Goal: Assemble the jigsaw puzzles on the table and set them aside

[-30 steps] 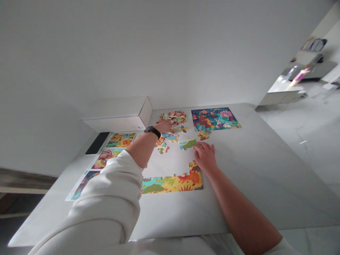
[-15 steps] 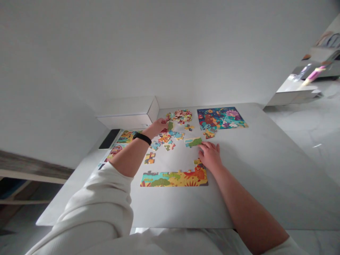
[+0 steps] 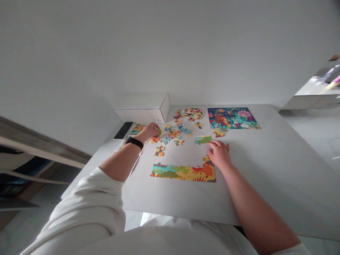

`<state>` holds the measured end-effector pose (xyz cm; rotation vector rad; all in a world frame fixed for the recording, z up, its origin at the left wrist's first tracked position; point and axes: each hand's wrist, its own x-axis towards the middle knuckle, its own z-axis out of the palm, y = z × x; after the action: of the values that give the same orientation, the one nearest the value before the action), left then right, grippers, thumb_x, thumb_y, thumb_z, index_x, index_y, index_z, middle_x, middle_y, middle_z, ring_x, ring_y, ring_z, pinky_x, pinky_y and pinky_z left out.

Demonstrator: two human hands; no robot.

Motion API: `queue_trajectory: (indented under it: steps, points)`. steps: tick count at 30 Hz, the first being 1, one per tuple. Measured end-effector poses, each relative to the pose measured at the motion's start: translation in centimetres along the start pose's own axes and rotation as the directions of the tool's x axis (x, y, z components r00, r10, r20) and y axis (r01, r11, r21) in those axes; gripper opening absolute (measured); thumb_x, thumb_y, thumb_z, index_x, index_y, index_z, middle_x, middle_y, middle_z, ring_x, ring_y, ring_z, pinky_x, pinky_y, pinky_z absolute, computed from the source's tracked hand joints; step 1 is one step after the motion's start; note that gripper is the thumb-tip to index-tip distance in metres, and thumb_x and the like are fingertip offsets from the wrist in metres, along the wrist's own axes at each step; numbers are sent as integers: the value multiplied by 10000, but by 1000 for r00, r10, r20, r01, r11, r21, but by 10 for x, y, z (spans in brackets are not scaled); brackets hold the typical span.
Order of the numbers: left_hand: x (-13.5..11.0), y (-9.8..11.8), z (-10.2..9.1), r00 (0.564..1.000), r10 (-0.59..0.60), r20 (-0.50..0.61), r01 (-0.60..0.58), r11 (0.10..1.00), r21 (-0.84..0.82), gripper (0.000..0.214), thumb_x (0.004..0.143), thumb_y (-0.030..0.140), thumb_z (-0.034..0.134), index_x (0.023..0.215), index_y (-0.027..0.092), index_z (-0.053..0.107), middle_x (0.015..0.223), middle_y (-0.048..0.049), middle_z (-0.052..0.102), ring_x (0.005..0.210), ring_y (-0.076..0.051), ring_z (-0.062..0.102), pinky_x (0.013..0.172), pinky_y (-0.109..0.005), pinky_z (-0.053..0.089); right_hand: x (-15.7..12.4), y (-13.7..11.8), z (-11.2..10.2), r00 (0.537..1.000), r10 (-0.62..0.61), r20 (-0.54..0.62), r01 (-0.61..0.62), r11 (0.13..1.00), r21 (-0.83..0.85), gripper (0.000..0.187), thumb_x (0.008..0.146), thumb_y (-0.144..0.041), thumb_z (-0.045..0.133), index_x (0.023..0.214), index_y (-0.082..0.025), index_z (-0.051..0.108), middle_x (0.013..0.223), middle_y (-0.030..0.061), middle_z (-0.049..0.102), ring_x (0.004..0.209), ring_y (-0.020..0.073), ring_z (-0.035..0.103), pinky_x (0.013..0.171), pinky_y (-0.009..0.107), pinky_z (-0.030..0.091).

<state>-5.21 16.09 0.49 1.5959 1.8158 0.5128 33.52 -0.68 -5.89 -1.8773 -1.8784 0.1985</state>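
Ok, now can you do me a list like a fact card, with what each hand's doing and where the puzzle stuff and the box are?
Left hand: holding a green piece
Right hand: beside a green-and-blue section; can't tell if touching
Joined strip: along the near side of the white table
Pile of pieces: far side, right of the white box
Dark-blue picture: far side, right of the pile

Loose pieces [image 3: 174, 134] lie behind the puzzle strip [image 3: 183, 173].
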Motion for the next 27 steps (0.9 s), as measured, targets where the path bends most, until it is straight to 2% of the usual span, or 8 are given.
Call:
queue_trajectory:
  steps: [2, 4, 7, 10, 12, 15, 20, 27]
  points:
    - [-2, 0, 0, 998, 26, -62, -10, 972, 235, 323, 822, 253, 804, 1114, 181, 685, 756, -49, 724, 725, -233, 754, 719, -351, 631, 0, 0, 0, 1000, -3, 1, 3, 1000, -5, 374, 996, -254, 567, 1300, -274, 783, 1493, 127, 685, 1383, 376, 582, 1255, 801, 249]
    - [-5, 2, 0, 993, 84, -83, -41, 902, 430, 300, 841, 241, 753, 1131, 175, 721, 849, -98, 762, 839, -283, 770, 782, -385, 623, -1, 0, -1, 1000, -5, 1, 5, 1000, -10, 379, 997, -255, 563, 1305, -278, 784, 1489, 127, 686, 1382, 376, 581, 1253, 799, 255]
    - [-10, 8, 3, 982, 165, -96, -86, 832, 548, 381, 853, 251, 706, 1225, 179, 740, 1134, -169, 775, 1113, -357, 744, 964, -448, 592, -1, -1, -1, 1000, -9, 1, 9, 1000, -14, 383, 997, -254, 562, 1308, -276, 784, 1486, 129, 686, 1381, 374, 580, 1252, 796, 259]
    - [-15, 13, 12, 950, 297, -98, -171, 755, 633, 468, 888, 279, 671, 1347, 204, 727, 1369, -174, 702, 1301, -361, 659, 1108, -453, 531, -1, -3, -2, 1000, -11, 2, 11, 1000, -12, 381, 996, -250, 563, 1307, -274, 781, 1493, 128, 681, 1384, 375, 580, 1255, 795, 256]
    - [-18, 16, 22, 921, 389, -32, -274, 702, 657, 437, 931, 300, 639, 1346, 220, 749, 1374, -153, 705, 1307, -341, 650, 1149, -445, 506, -1, -3, -3, 1000, -8, 11, 8, 1000, -10, 382, 992, -240, 566, 1309, -271, 778, 1498, 126, 681, 1393, 376, 579, 1258, 798, 255]
    - [-22, 20, 39, 891, 448, 68, -386, 670, 634, 411, 977, 355, 624, 1340, 240, 776, 1367, -127, 731, 1290, -320, 661, 1179, -440, 481, 0, -3, -4, 1000, -5, 28, 5, 1000, -4, 384, 992, -237, 572, 1320, -256, 773, 1506, 127, 678, 1404, 387, 576, 1258, 814, 249]
    - [-24, 25, 52, 903, 415, 109, -383, 663, 644, 498, 970, 465, 694, 1424, 267, 745, 1425, -113, 734, 1319, -329, 663, 1174, -435, 478, -1, -1, -3, 1000, -11, 18, 11, 1000, 1, 383, 993, -250, 573, 1317, -261, 777, 1509, 124, 677, 1399, 387, 575, 1254, 816, 257]
    - [-15, 31, 49, 901, 420, 107, -405, 730, 550, 461, 922, 323, 736, 1377, 257, 764, 1302, -81, 801, 1220, -298, 731, 1073, -373, 547, -1, 0, 0, 1000, -18, -3, 18, 1000, 8, 380, 993, -260, 559, 1299, -271, 784, 1491, 131, 683, 1377, 383, 580, 1257, 797, 257]
